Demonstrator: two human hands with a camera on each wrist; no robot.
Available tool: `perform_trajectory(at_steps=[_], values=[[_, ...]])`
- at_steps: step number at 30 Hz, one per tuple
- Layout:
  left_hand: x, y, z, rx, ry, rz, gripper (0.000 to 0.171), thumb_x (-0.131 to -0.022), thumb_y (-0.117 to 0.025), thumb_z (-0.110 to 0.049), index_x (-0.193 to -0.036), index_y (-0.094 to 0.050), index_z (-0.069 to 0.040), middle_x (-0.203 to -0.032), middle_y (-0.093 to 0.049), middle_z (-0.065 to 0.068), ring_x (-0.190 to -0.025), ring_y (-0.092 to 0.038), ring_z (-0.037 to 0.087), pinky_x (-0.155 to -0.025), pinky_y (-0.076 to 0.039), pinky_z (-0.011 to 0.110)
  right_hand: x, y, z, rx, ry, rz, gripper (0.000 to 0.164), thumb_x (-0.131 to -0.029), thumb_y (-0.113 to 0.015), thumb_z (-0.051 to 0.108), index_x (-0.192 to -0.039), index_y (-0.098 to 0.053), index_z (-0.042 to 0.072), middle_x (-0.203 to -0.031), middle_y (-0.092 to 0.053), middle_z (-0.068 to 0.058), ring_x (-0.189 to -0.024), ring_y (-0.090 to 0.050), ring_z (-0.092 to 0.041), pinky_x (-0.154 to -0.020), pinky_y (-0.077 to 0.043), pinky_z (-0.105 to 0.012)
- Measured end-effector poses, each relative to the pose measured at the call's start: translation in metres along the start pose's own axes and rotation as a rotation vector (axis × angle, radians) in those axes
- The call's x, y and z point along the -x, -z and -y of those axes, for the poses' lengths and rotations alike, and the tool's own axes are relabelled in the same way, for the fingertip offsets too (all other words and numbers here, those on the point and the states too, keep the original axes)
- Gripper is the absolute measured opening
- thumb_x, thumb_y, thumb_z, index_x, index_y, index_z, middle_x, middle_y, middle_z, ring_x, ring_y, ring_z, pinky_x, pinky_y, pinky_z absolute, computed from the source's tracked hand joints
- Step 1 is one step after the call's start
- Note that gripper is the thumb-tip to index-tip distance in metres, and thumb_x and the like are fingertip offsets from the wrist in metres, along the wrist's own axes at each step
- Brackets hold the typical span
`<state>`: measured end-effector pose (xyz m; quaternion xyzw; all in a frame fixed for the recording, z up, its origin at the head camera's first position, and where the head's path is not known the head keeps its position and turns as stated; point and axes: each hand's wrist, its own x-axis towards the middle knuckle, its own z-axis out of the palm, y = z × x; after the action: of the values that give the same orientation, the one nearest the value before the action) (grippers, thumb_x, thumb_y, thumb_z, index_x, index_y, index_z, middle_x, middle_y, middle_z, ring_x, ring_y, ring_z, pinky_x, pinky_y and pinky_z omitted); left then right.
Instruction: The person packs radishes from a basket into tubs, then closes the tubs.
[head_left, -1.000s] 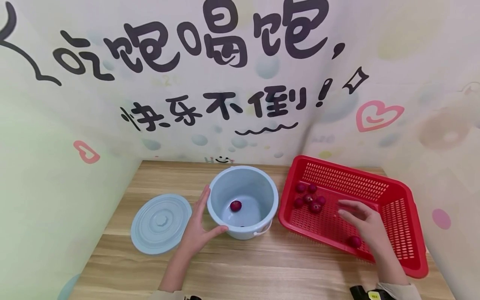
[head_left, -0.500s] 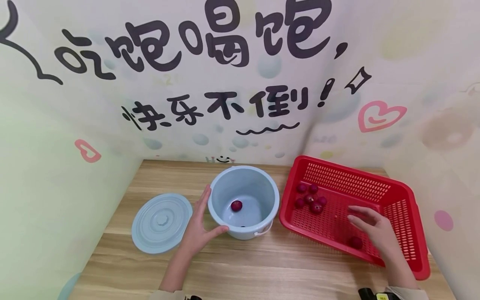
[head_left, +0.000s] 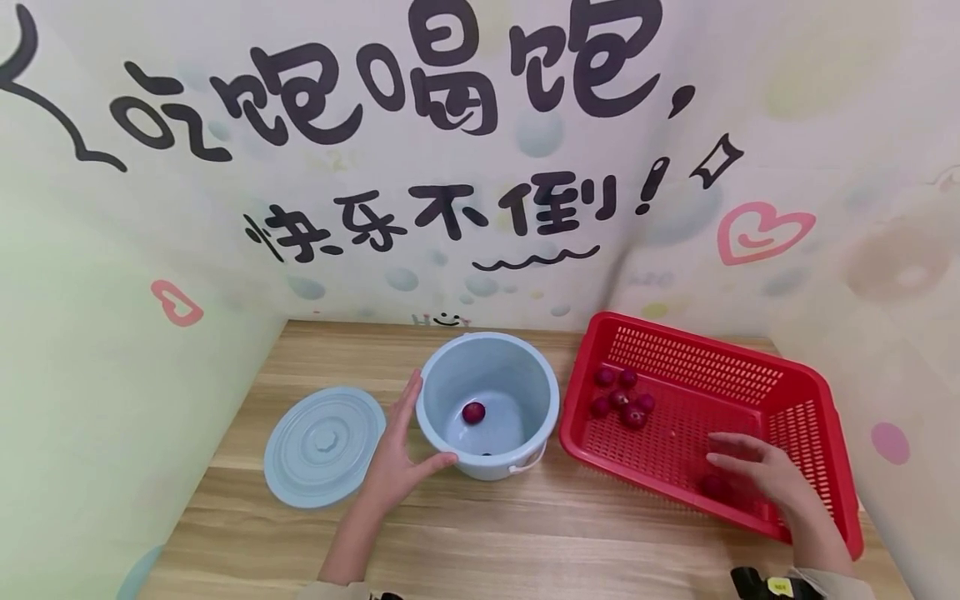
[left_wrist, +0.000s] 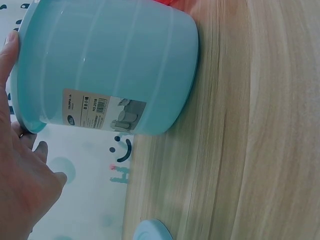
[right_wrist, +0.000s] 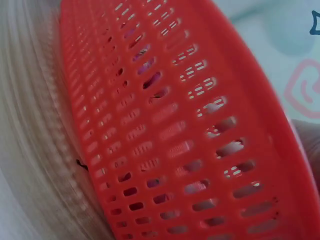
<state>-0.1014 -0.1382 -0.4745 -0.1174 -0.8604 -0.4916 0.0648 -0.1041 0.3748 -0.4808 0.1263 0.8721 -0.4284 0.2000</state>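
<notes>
My left hand (head_left: 397, 467) rests against the light-blue bucket (head_left: 438, 446), thumb on its front rim and fingers along its left side. The left wrist view shows this hand (left_wrist: 25, 175) touching the bucket rim, above a printed label (left_wrist: 102, 110). A dark red plum (head_left: 473, 412) lies inside, with a sliver of another dark thing below it. My right hand (head_left: 765, 475) hovers inside the red basket (head_left: 825, 408), fingers extended, above a shadowed plum (head_left: 716, 486). Several more plums (head_left: 633, 417) cluster at the basket's left. In the right wrist view, the slotted basket wall hides most contents.
A round blue lid (head_left: 325, 446) lies flat on the wooden table (head_left: 510, 542), left of the bucket. The bucket's white handle (head_left: 528, 461) hangs at its front right. A printed wall (head_left: 360, 283) rises directly behind the table.
My right hand has moved right and towards me inside the basket, over the lone plum, which is now shaded. My left hand and the bucket have stayed in place.
</notes>
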Motion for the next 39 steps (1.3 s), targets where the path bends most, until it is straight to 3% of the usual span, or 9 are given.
perform_trajectory(at_steps=[3, 9, 16, 26, 32, 39], values=[[0.000, -0.001, -0.001, 0.005, 0.005, 0.001, 0.115, -0.072, -0.089, -0.031, -0.161, -0.016, -0.028, -0.169, -0.015, -0.002, -0.155, -0.016, 0.036, -0.114, -0.025, 0.072, -0.004, 0.000, -0.001, 0.013, -0.003, 0.059, 0.070, -0.095, -0.066, 0.038, -0.145, -0.043, -0.005, -0.148, -0.041, -0.035, -0.124, -0.051, -0.045, -0.095, -0.055, -0.054], [0.001, -0.001, -0.001, 0.011, 0.006, -0.004, 0.115, -0.072, -0.089, -0.030, -0.161, -0.017, -0.028, -0.169, -0.015, -0.001, -0.154, -0.018, 0.035, -0.114, -0.028, 0.071, -0.007, -0.005, -0.003, -0.040, 0.054, 0.161, 0.053, -0.093, -0.069, 0.016, -0.133, -0.052, -0.013, -0.122, -0.065, -0.031, -0.099, -0.069, -0.023, -0.083, -0.062, -0.041], [0.002, 0.001, -0.003, 0.021, 0.016, -0.004, 0.114, -0.072, -0.089, -0.029, -0.161, -0.017, -0.028, -0.169, -0.016, 0.002, -0.154, -0.018, 0.035, -0.113, -0.028, 0.071, -0.009, -0.008, -0.003, 0.056, 0.121, 0.168, 0.030, -0.089, -0.064, -0.003, -0.117, -0.063, -0.015, -0.103, -0.073, -0.023, -0.089, -0.071, -0.020, -0.074, -0.061, -0.029], [0.001, -0.001, 0.000, 0.026, 0.002, 0.000, 0.115, -0.072, -0.089, -0.028, -0.161, -0.016, -0.029, -0.169, -0.014, -0.004, -0.155, -0.018, 0.034, -0.114, -0.026, 0.072, -0.008, -0.008, -0.003, 0.065, 0.109, 0.124, 0.031, -0.093, -0.064, 0.004, -0.119, -0.064, -0.013, -0.104, -0.074, -0.022, -0.092, -0.072, -0.023, -0.074, -0.061, -0.027], [0.001, -0.001, 0.000, 0.018, 0.006, 0.001, 0.115, -0.072, -0.089, -0.029, -0.161, -0.015, -0.028, -0.169, -0.013, -0.005, -0.155, -0.017, 0.034, -0.114, -0.027, 0.072, -0.006, -0.007, 0.001, 0.082, 0.100, 0.065, 0.035, -0.094, -0.066, 0.012, -0.122, -0.064, -0.009, -0.108, -0.074, -0.021, -0.097, -0.070, -0.026, -0.080, -0.061, -0.035], [0.002, -0.001, -0.001, 0.024, 0.010, 0.000, 0.115, -0.072, -0.089, -0.029, -0.161, -0.016, -0.029, -0.169, -0.014, -0.006, -0.155, -0.017, 0.034, -0.114, -0.026, 0.072, -0.003, -0.007, 0.008, 0.114, 0.118, 0.022, 0.032, -0.093, -0.068, 0.017, -0.119, -0.070, -0.003, -0.111, -0.074, -0.018, -0.099, -0.063, -0.019, -0.074, -0.054, -0.023]])
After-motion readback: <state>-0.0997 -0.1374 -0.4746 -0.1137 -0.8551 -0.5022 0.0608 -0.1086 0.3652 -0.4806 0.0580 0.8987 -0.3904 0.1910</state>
